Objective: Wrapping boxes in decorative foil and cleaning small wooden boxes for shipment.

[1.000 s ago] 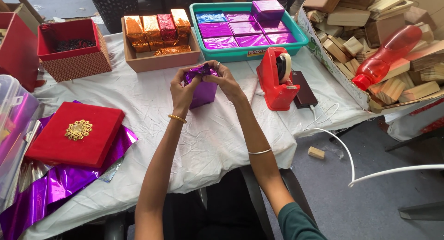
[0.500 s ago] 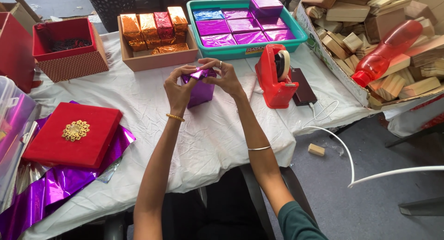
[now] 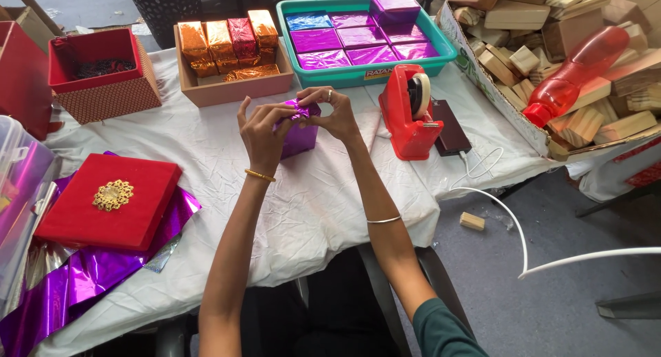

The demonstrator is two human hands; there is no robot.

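Left hand [image 3: 260,133]: fingers pinching foil on the purple-wrapped block [image 3: 299,133], nearer than the red tape dispenser [image 3: 407,112].
Right hand [image 3: 332,112]: fingers grasping the block's top fold.
Technique: best pressed flat, corners tight, I judge.
Beyond dispenser: teal tray [image 3: 441,48].

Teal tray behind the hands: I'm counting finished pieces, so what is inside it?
The teal tray holds foil-wrapped blocks, mostly purple, one blue, with another purple block stacked on top. What lies under that one is covered.

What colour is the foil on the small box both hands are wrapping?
Shiny purple foil on the small box, held between left hand and right hand; the head view shows it best.
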